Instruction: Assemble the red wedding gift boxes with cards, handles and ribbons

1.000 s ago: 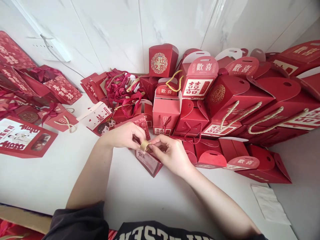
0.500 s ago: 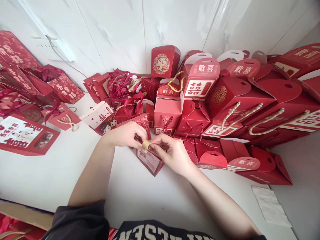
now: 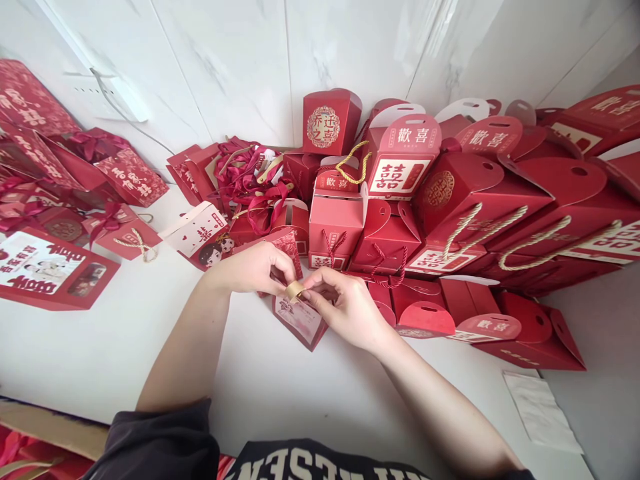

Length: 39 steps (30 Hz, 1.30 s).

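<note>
Both hands meet over a small red gift box [image 3: 303,323] with a pale printed panel, which sits on the white table. My left hand [image 3: 257,268] is closed, its thumb and fingers pinching a loop of gold ribbon [image 3: 295,291] from the left side. From the right, my right hand [image 3: 345,303] pinches the same loop between thumb and fingertips. The ribbon curls into a short ring above the printed panel. My fingers hide the top of the box and the ribbon's ends.
Red gift boxes [image 3: 383,237] with rope handles are stacked behind and to the right. A heap of dark red ribbons [image 3: 250,173] lies behind my left hand. More red boxes [image 3: 95,297] stand on the left. A white tissue [image 3: 543,413] lies at the right.
The gold ribbon loop has shifted slightly to the right and now looks rounder. Both hands stay almost in place, and the red gift box has barely moved.
</note>
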Available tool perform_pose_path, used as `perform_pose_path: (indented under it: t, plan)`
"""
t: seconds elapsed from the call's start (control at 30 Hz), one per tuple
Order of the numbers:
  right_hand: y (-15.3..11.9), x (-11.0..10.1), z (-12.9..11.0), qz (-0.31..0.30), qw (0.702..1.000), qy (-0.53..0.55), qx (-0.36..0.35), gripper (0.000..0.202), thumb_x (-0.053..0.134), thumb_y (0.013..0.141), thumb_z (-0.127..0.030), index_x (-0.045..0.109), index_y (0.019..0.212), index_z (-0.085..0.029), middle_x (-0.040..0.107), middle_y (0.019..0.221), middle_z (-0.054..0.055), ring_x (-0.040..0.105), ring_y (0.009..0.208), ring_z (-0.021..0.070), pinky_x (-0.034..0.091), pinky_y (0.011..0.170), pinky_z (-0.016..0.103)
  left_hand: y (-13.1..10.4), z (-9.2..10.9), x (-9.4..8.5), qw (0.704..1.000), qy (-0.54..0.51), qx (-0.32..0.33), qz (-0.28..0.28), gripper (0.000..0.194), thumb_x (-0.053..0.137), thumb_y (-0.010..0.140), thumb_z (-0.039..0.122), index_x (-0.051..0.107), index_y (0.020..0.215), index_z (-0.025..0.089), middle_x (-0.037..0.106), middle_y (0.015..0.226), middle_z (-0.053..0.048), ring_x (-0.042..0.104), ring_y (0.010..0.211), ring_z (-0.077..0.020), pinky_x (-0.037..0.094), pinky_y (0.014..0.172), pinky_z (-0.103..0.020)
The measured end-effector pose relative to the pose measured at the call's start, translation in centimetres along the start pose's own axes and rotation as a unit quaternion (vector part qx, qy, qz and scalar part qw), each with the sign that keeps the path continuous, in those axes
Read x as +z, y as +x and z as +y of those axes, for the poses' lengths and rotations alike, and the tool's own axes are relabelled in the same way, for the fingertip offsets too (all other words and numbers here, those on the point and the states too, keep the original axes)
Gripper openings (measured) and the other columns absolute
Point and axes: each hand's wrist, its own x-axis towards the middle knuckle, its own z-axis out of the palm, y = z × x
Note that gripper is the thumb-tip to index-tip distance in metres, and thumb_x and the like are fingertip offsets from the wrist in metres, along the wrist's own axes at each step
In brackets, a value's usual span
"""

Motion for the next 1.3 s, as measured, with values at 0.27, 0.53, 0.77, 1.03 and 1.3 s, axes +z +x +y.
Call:
perform_pose_path:
  t: [0.27, 0.53, 0.77, 1.03, 1.3]
  plan:
    - [0.0, -0.3, -0.3, 0.019, 0.997, -0.065, -0.048, 0.011, 0.057, 0.089, -0.012, 0.066, 0.088, -0.02, 0.069, 0.084, 0.0, 0.063, 0.077, 0.0132, 0.048, 0.073, 0.022, 0.0, 0.2, 0.1, 1.0, 0.024, -0.003, 0.015, 0.026, 0.077, 0.072, 0.038, 0.073, 0.075, 0.012, 0.07, 0.077, -0.006, 0.062, 0.068, -0.014, 0.044, 0.056, -0.019]
    - [-0.5, -0.2, -0.4, 0.01, 0.994, -0.101, -0.044, 0.011, 0.053, 0.091, -0.014, 0.061, 0.09, -0.021, 0.067, 0.088, 0.003, 0.062, 0.08, 0.0162, 0.046, 0.074, 0.026, 0.1, 0.2, 0.4, 0.999, -0.016, -0.026, 0.016, 0.029, 0.077, 0.073, 0.04, 0.065, 0.076, 0.013, 0.067, 0.07, -0.002, 0.06, 0.06, -0.0125, 0.041, 0.05, -0.018]
    - [-0.4, -1.3, -0.6, -0.06, 0.998, -0.015, 0.018, 0.015, 0.046, 0.098, -0.021, 0.061, 0.095, -0.021, 0.069, 0.09, 0.0, 0.063, 0.08, 0.0131, 0.047, 0.073, 0.024, 0.2, 0.6, 0.3, 0.997, 0.037, 0.065, -0.008, 0.013, 0.074, 0.078, 0.028, 0.074, 0.075, 0.015, 0.066, 0.078, -0.004, 0.061, 0.071, -0.0119, 0.046, 0.061, -0.016]
    - [0.0, -2.5, -0.1, -0.113, 0.987, -0.027, -0.109, 0.005, 0.061, 0.093, -0.02, 0.066, 0.094, -0.02, 0.067, 0.093, 0.003, 0.063, 0.085, 0.0142, 0.052, 0.078, 0.027, -0.2, 0.2, 0.0, 0.987, -0.012, 0.156, -0.039, 0.021, 0.072, 0.081, 0.039, 0.081, 0.08, 0.02, 0.068, 0.076, -0.009, 0.062, 0.069, -0.0146, 0.048, 0.064, -0.021]
    - [-0.7, -2.0, -0.7, -0.079, 0.949, -0.073, -0.295, 0.01, 0.057, 0.096, -0.017, 0.065, 0.101, -0.018, 0.065, 0.099, 0.008, 0.062, 0.088, 0.0156, 0.052, 0.077, 0.028, 0.2, 0.7, 0.8, 0.968, -0.117, 0.217, -0.049, 0.037, 0.068, 0.08, 0.053, 0.076, 0.066, 0.019, 0.067, 0.069, -0.011, 0.061, 0.066, -0.0182, 0.05, 0.063, -0.029]
